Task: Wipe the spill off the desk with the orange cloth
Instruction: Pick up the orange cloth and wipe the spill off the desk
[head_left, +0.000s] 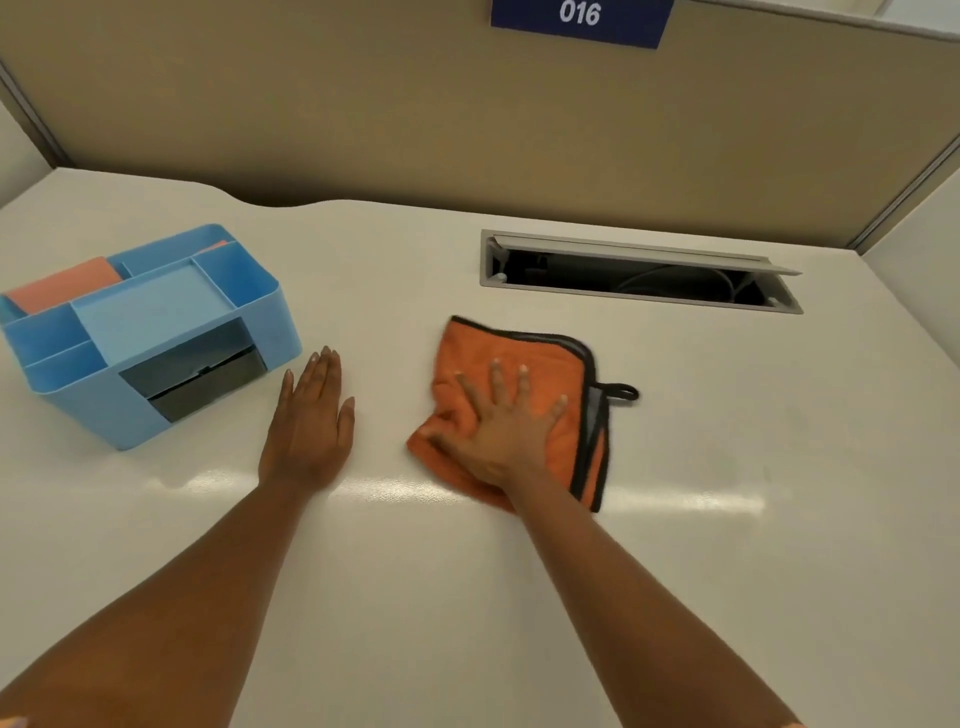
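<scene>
While both palms sit flat on the desk (727, 571), the scene reads left to right like this: blue organizer (150, 332) at left-centre of frame w/ a salmon pad in its back slot, then the left hand (310, 423) just right of it, fingers together & flat on bare desktop, holding nothing. Right of centre, the right hand (506, 428) presses down on the orange cloth (519, 353), fingers spread wide apart on the fabric, not clenched. Cloth lies mid-frame, below the open cable hatch (639, 273) at upper right. It's folded & bunched near the thumb; long axis runs roughly bottom to top of frame, leaning slightly left toward the top, dark-trimmed edge along its right side, hang loop (621, 391) pointing right. Can't make out any liquid; only glare streaks across the desk, so spill extent is unclear. Risks, as I judge: a stroke pushed upward could shove liquid or the cloth edge into the hatch & onto cables; a bunched cloth may smear rather than soak; a wide leftward sweep could knock the organizer.
</scene>
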